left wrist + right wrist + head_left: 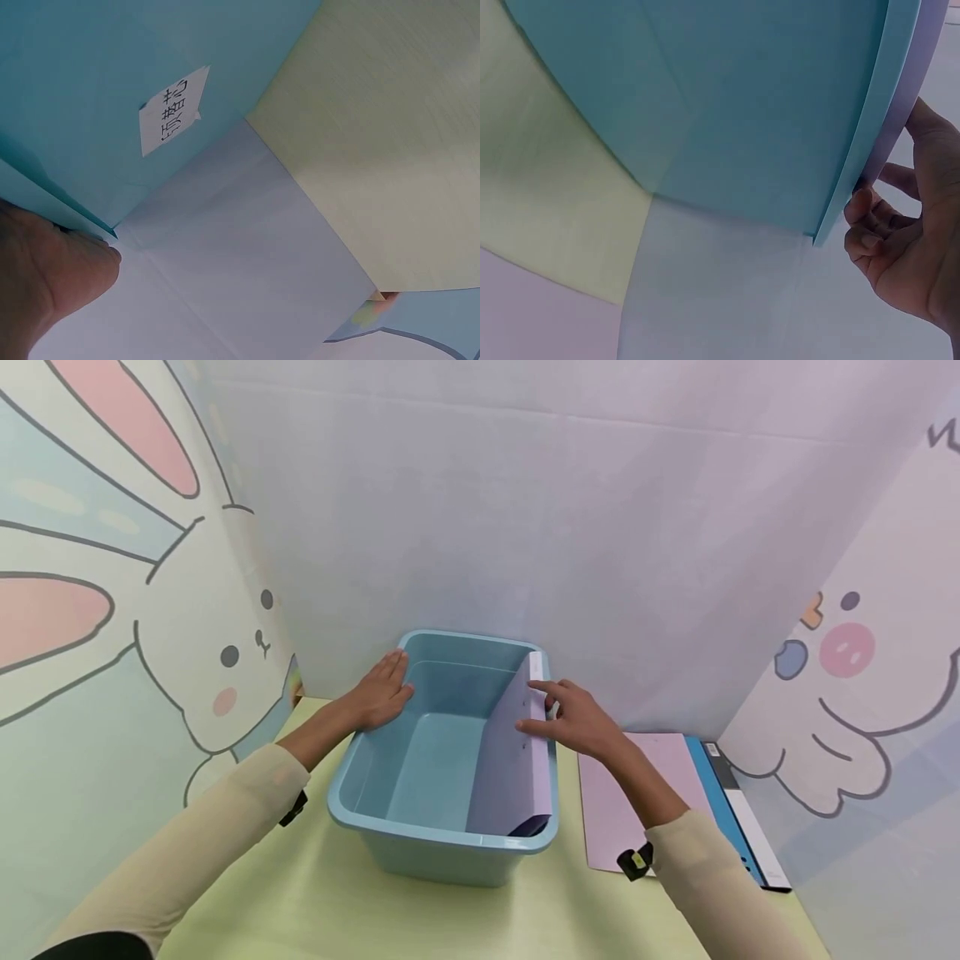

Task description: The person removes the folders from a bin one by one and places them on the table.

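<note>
A light blue plastic tub (442, 839) stands on the table, its rim about level with both hands. Against the tub's right inner wall a lilac ring-binder-like folder (498, 760) stands on edge, spine uppermost. My right hand (576, 720) reaches over the right rim, with thumb and forefinger stretched onto the spine. In the right wrist view the other fingers (870, 240) of this hand curl loosely beside the rim. My left hand (381, 692) rests on the tub's left rim with straight fingers; only part of it shows in the left wrist view.
Right of the tub lie a pink folder (611, 810), a blue folder (720, 802) and a white-and-black one (753, 827), partly behind the right forearm. A handwritten paper label (174, 111) is stuck to the tub's side. A fabric backdrop (465, 510) hangs close behind.
</note>
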Demonstrator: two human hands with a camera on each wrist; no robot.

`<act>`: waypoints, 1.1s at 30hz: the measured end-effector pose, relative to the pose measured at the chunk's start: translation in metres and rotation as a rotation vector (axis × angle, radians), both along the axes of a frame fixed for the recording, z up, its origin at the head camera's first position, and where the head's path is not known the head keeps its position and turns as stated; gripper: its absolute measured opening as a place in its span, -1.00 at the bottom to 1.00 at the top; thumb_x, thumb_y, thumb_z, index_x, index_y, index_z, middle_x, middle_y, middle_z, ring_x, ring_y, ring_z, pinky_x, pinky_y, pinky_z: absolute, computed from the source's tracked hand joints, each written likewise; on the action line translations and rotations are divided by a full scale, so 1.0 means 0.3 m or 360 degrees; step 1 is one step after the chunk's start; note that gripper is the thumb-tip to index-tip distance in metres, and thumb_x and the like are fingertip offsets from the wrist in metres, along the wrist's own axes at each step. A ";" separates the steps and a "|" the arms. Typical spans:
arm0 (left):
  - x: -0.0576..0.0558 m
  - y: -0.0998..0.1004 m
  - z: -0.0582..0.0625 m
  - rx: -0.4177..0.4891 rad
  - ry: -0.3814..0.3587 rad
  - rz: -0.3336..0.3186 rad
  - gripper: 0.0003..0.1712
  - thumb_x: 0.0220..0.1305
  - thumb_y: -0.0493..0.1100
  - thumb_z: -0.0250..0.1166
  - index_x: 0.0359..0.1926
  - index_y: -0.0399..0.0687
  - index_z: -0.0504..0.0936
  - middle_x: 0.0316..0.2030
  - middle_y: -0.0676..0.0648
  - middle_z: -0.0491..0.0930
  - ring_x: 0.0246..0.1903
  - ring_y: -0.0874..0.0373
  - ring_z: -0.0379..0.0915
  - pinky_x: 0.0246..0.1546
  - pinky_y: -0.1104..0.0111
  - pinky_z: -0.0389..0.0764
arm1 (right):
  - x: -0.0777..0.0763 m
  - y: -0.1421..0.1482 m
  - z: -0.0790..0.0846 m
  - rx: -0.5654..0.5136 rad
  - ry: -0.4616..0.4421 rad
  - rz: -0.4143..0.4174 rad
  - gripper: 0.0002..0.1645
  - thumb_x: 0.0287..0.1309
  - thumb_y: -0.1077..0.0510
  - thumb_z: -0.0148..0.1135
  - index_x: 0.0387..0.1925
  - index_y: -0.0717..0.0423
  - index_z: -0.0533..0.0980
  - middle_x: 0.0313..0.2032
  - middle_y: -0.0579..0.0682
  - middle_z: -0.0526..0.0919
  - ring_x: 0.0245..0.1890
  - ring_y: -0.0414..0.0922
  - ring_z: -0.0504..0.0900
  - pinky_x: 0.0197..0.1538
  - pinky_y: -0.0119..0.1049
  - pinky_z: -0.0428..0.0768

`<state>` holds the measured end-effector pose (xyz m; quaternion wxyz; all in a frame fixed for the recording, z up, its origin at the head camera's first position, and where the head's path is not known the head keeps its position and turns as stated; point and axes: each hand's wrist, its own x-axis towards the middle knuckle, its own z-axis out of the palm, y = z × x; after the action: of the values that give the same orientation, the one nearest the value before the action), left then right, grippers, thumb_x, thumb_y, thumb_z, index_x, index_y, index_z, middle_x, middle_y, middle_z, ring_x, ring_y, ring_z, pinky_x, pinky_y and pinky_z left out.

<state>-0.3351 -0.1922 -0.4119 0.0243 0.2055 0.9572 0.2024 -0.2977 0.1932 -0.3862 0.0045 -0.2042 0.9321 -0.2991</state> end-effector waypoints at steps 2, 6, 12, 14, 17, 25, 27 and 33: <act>-0.001 0.001 0.001 -0.0001 0.0003 0.0000 -0.15 0.83 -0.04 -0.27 0.74 -0.62 -0.26 0.80 -0.54 -0.34 0.82 -0.47 -0.45 0.83 -0.25 -0.26 | 0.001 -0.024 0.012 0.0027 -0.0007 -0.0018 0.00 0.33 -0.28 0.53 0.62 0.11 0.49 0.16 0.29 0.62 -0.01 0.14 0.75 -0.10 -0.08 0.89; -0.001 0.003 0.002 -0.0009 0.0008 0.0003 -0.16 0.83 -0.05 -0.26 0.74 -0.62 -0.24 0.79 -0.55 -0.32 0.82 -0.47 -0.44 0.83 -0.25 -0.26 | 0.001 -0.072 0.029 0.0063 -0.0023 -0.0040 -0.04 0.35 -0.26 0.50 0.60 0.11 0.50 0.14 0.29 0.65 -0.03 0.15 0.79 -0.09 -0.06 0.91; -0.002 0.004 0.004 -0.0007 0.0003 0.0001 -0.15 0.83 -0.04 -0.26 0.74 -0.62 -0.25 0.80 -0.54 -0.32 0.82 -0.47 -0.44 0.83 -0.25 -0.26 | 0.005 -0.139 0.043 0.0098 -0.0024 -0.0061 -0.04 0.35 -0.23 0.47 0.63 0.10 0.46 0.18 0.28 0.76 -0.04 0.14 0.83 -0.05 0.02 0.91; -0.002 0.005 0.005 -0.0008 0.0009 -0.0003 -0.15 0.84 -0.04 -0.26 0.74 -0.63 -0.25 0.79 -0.55 -0.32 0.82 -0.47 -0.43 0.83 -0.25 -0.26 | 0.008 -0.161 0.046 0.0103 -0.0080 -0.0084 0.00 0.33 -0.22 0.48 0.66 0.07 0.40 0.22 0.29 0.75 -0.03 0.16 0.85 -0.06 0.07 0.92; -0.005 0.005 0.004 -0.0010 0.0012 -0.0006 -0.15 0.83 -0.04 -0.26 0.73 -0.63 -0.24 0.79 -0.55 -0.31 0.82 -0.48 -0.42 0.83 -0.26 -0.25 | 0.010 -0.190 0.047 0.0132 -0.0182 -0.0107 0.10 0.28 -0.20 0.48 0.72 -0.03 0.26 0.29 0.31 0.70 -0.03 0.16 0.86 -0.13 0.05 0.92; -0.010 0.007 0.000 -0.0021 0.0023 -0.0009 -0.16 0.83 -0.05 -0.26 0.73 -0.64 -0.24 0.79 -0.56 -0.30 0.82 -0.48 -0.42 0.83 -0.25 -0.25 | 0.013 -0.230 0.048 0.0204 -0.0492 -0.0097 0.28 0.22 -0.07 0.56 0.83 -0.09 0.09 0.28 0.34 0.63 -0.13 0.10 0.82 -0.34 -0.20 0.83; -0.009 0.008 0.001 -0.0026 0.0024 -0.0012 -0.16 0.83 -0.05 -0.26 0.73 -0.64 -0.24 0.79 -0.56 -0.30 0.82 -0.48 -0.42 0.83 -0.25 -0.24 | 0.014 -0.230 0.051 0.0208 -0.0531 -0.0098 0.31 0.20 -0.02 0.59 0.83 -0.03 0.08 0.29 0.36 0.63 -0.13 0.11 0.82 -0.35 -0.20 0.83; -0.002 0.008 0.008 -0.0059 0.0035 -0.0012 -0.14 0.81 -0.04 -0.22 0.73 -0.64 -0.21 0.79 -0.56 -0.27 0.82 -0.48 -0.39 0.83 -0.25 -0.21 | 0.020 -0.219 0.070 0.0256 -0.0506 -0.0107 0.32 0.16 0.09 0.61 0.82 0.07 0.09 0.32 0.37 0.63 -0.09 0.15 0.84 -0.29 -0.17 0.87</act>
<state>-0.3357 -0.1899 -0.4096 0.0182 0.2108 0.9602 0.1821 -0.2917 0.1276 -0.3651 0.1581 -0.1220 0.9469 -0.2521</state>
